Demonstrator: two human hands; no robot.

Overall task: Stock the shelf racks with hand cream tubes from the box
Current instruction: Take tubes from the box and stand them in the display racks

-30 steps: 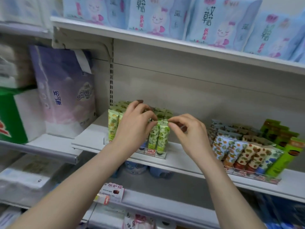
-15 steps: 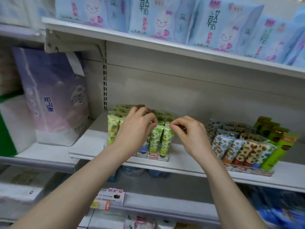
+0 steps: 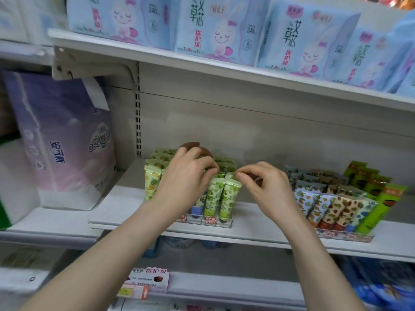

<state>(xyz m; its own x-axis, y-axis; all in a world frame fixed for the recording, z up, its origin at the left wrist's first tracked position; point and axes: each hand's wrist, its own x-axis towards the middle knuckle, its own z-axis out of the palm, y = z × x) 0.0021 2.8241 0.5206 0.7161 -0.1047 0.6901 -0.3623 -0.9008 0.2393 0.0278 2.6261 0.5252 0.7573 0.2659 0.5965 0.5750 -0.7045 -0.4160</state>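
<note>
My left fingers (image 3: 207, 163) curl down over the crimped tops of the green tubes (image 3: 215, 194), gripping them, with the left hand (image 3: 186, 178) covering the middle rows. My right fingertips (image 3: 241, 176) are pinched together just beside the front tube's top edge. I cannot tell whether they hold anything; the right hand (image 3: 267, 189) sits close beside the left. Below both hands the tubes stand upright in a clear rack (image 3: 211, 221) on the white shelf (image 3: 258, 236). Right of my right hand stands a second rack of patterned tubes (image 3: 336, 205). Left of my left hand sits a purple tissue pack (image 3: 67, 142).
</note>
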